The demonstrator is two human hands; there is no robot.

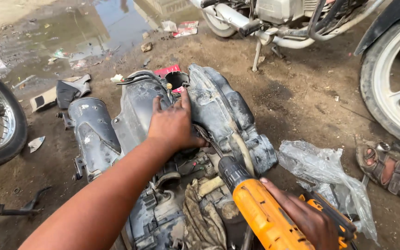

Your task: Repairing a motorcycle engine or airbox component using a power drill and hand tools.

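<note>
A grimy scooter engine and body assembly (209,120) lies on its side on the oily dirt ground (297,97), filling the middle of the view. Behind it, at the top, stands a parked motorcycle (278,18) on its stand, and at the right edge the large spoked wheel (390,78) of another bike reaches into frame. A further tyre (3,125) shows at the left edge. A muddy puddle (84,28) spreads across the upper left, with scraps of litter around it. Against the left flank of the assembly rests its grey exhaust muffler (91,134). A crumpled clear plastic bag (329,176) lies just right of the engine, and beyond it a sandalled foot (387,169) of another person rests on the ground. A dirty rag (202,213) is draped over the lower part of the engine.

The left hand (174,125) lies flat on the top of the engine housing, fingers spread and extended, pressing on it rather than gripping. The right hand (304,217) is closed around the handle of a yellow cordless drill (260,208), index finger stretched along its body. The drill's black chuck points up toward the engine casing beside the pale drive belt (244,150), with thin cables crossing just above it.
</note>
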